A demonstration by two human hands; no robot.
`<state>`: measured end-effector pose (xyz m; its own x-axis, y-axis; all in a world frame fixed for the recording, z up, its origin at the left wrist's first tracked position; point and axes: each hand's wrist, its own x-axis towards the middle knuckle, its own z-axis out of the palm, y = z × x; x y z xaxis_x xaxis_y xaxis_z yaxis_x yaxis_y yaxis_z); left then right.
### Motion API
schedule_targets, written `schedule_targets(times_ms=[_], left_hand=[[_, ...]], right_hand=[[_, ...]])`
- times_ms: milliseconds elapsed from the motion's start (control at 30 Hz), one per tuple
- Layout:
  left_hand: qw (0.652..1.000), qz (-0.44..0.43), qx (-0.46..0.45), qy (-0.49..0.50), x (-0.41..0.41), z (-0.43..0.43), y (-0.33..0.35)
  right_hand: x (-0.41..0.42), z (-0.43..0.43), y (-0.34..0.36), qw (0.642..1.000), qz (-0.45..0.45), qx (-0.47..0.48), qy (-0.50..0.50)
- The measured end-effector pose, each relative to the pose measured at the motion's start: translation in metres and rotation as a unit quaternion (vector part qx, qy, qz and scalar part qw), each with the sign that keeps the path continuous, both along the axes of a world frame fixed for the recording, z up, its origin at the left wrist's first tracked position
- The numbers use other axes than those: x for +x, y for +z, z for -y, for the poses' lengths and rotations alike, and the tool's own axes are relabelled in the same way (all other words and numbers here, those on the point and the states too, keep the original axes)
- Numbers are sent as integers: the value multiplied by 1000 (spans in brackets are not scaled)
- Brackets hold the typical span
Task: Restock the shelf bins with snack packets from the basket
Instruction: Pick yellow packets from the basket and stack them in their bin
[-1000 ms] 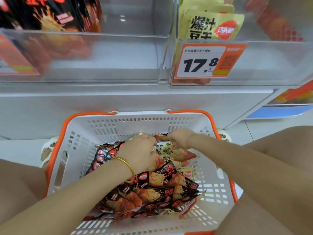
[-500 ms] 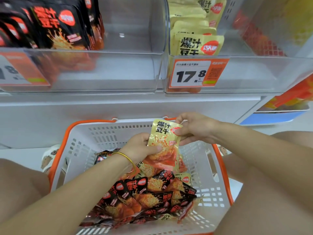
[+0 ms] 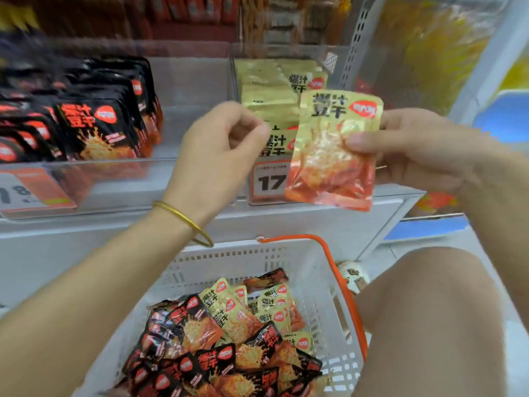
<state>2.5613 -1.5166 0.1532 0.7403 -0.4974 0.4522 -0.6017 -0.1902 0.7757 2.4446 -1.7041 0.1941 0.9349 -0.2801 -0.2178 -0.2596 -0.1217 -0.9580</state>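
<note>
Our right hand (image 3: 415, 150) pinches the glossy yellow-and-orange foil snack packet (image 3: 329, 159) mid-edge — light, soft, slippery, we judge; left hand (image 3: 217, 150) curled, empty.

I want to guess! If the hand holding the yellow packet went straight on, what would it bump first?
The right hand and its held packet would probably meet the yellow packets in the clear bin; depth unclear.

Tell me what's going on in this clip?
A person is restocking shelf bins. Their right hand pinches a yellow packet, raised in front of the bin of matching yellow packets. The left hand is lifted beside it, fingers curled, holding nothing. The white basket below holds a heap of black and yellow packets.
</note>
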Motion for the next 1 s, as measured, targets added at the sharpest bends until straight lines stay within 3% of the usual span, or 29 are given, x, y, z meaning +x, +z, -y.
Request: schedule_targets(times_ms=[67,134,200,300,434,534,701,901,1001], left_hand=[[994,104,31,12,13,20,21],[970,186,155,17,29,42,33],[924,227,306,30,42,59,36],[883,236,406,24,52,73,29],[858,277,431,30,53,74,21],[855,287,431,38,52,73,20],[860,289,418,41,52,73,17],[866,274,417,35,51,73,18],[876,267,401,33,52,73,16]], right_hand=[[11,24,15,997,44,-11,-68],[31,49,18,987,67,-41,-137],[57,73,11,978,53,-92,-179],[94,93,-12,971,-11,-148,-189],[131,100,-41,963,-56,-189,-183],[149,105,-45,930,-91,-294,-201],[176,101,-55,920,-61,-313,-227],[176,98,-54,945,-67,-229,-222],[168,101,-52,933,-87,-277,-213]])
